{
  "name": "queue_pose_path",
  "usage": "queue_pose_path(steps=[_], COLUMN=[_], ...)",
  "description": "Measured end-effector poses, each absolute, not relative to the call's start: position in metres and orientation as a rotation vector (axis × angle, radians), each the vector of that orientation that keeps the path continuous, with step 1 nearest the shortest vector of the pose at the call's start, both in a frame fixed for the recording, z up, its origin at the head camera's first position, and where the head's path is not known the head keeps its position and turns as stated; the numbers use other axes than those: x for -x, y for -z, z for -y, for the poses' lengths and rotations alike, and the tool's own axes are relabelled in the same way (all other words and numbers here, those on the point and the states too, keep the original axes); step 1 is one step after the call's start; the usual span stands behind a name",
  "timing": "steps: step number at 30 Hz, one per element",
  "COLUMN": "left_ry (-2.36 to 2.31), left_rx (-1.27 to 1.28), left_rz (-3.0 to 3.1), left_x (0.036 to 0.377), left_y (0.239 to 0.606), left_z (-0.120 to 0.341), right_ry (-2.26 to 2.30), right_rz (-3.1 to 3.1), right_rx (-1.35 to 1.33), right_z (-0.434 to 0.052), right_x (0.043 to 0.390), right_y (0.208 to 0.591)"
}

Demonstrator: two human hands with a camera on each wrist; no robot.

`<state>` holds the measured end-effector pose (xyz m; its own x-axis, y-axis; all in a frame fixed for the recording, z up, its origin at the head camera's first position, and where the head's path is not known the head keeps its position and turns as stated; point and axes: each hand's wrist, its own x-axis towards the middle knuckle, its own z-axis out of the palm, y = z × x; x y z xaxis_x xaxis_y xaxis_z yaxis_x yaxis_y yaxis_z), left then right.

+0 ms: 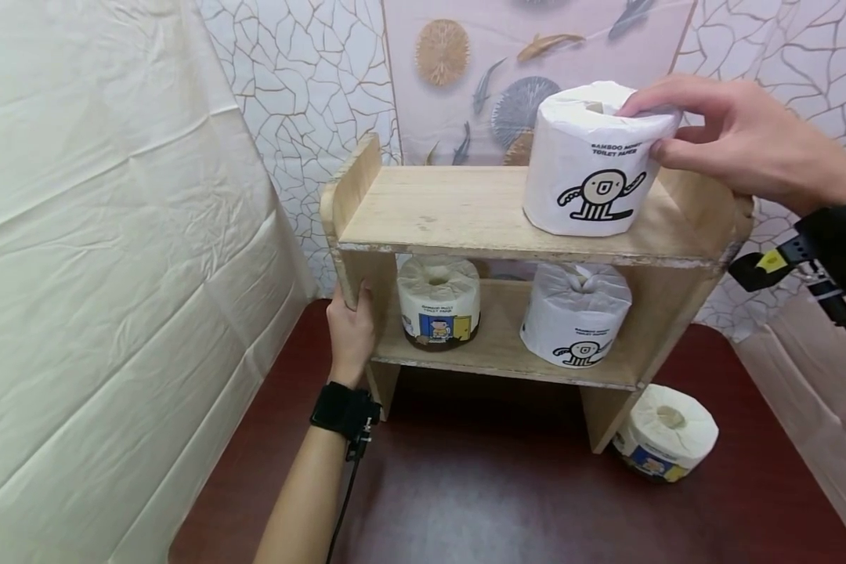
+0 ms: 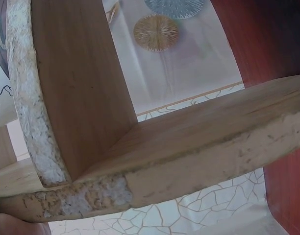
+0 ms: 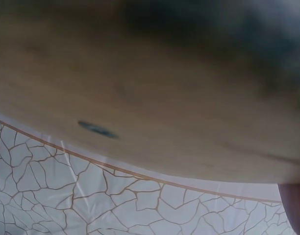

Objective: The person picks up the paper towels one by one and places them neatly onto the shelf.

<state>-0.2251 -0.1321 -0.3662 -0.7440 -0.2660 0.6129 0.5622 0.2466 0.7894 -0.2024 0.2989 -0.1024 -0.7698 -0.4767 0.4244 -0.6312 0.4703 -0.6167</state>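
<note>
A small wooden shelf [image 1: 465, 207] stands on a dark red table. My right hand [image 1: 712, 133] grips the top edge of a white wrapped toilet paper roll [image 1: 585, 168] with a cartoon figure, standing on the top board at the right. My left hand [image 1: 351, 333] holds the shelf's left side panel [image 2: 76, 93] near its lower board [image 2: 204, 142]. On the lower board stand a roll with a blue and yellow label [image 1: 439, 301] and a white cartoon roll [image 1: 576, 313]. The right wrist view shows only blurred wood [image 3: 150, 88] and patterned wall.
Another blue and yellow labelled roll [image 1: 666, 432] sits on the table [image 1: 479, 501] by the shelf's right foot. A cream sheet [image 1: 99, 258] hangs at the left. A cracked-pattern wall [image 1: 310, 78] with a fish print panel stands behind the shelf.
</note>
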Motion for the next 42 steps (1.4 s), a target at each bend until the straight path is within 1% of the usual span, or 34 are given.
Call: queue_pose_path(steps=[7,15,24,30,35,39,42], left_ry=[1.585,1.590,1.567,1.570,1.576,1.555,1.563], left_rx=[0.258,0.244,0.289,0.288,0.278,0.294,0.313], left_rz=[1.843,1.854,1.847,1.834,1.837,1.845,1.837], left_x=[0.226,0.228,0.228,0.228,0.228,0.222,0.210], left_y=[0.365,0.368,0.367,0.369,0.369,0.362,0.349], left_z=[0.131,0.132,0.136,0.136,0.133,0.130,0.128], right_ry=[-1.206,-1.170,-1.164,-1.213,-1.163,-1.114,-1.109], right_rz=[2.488,2.517,2.509,2.488,2.532,2.557,2.550], right_rx=[-0.982,-0.849,-0.871,-0.985,-0.970,-0.945,-0.937], right_z=[-0.292,-0.275,-0.254,-0.239,-0.230,-0.221,-0.212], right_x=[0.199,0.197,0.199,0.202,0.202,0.203,0.203], right_y=[0.099,0.092,0.086,0.086,0.086,0.086,0.084])
